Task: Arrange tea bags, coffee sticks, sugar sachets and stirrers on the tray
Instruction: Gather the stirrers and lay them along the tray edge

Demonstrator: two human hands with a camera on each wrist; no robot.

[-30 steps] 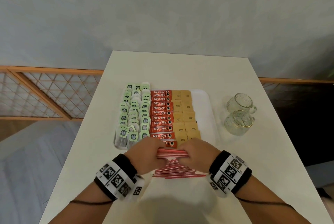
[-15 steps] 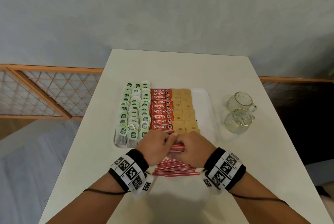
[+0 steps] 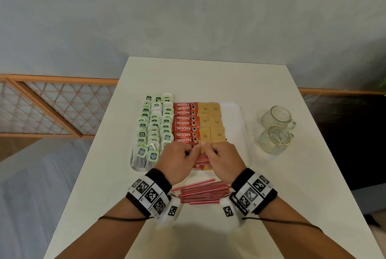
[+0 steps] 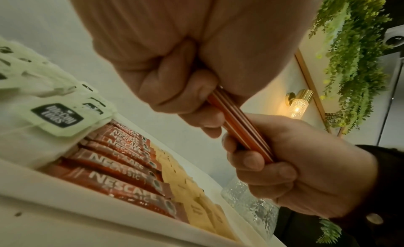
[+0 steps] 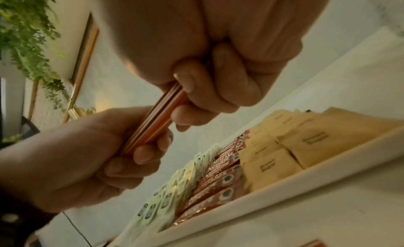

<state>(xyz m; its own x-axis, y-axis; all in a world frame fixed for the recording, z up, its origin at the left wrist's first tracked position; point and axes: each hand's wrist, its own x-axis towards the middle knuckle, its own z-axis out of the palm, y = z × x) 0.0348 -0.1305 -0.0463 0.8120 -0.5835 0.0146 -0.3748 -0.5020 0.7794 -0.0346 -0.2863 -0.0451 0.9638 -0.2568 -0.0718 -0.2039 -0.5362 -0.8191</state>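
A white tray [image 3: 234, 116] holds rows of green-tagged tea bags [image 3: 154, 129], red coffee sticks [image 3: 184, 123] and brown sugar sachets [image 3: 211, 120]. Both hands hover over the tray's near end, gripping one bundle of red-and-white stirrers [image 3: 201, 157] between them. My left hand [image 3: 177, 158] curls round the bundle's left end and my right hand [image 3: 221, 157] round its right end. The wrist views show the bundle [image 4: 238, 123] [image 5: 156, 119] held above the sticks and sachets. A loose pile of stirrers [image 3: 203, 193] lies on the table between my wrists.
Two glass mugs [image 3: 275, 127] stand right of the tray on the white table [image 3: 208, 77]. A wooden lattice railing [image 3: 52, 108] runs behind the table at left. The tray's right strip is bare white.
Both hands have carried the stirrer bundle away from me, from above the loose pile to over the tray's near end. The pile on the table is now uncovered.
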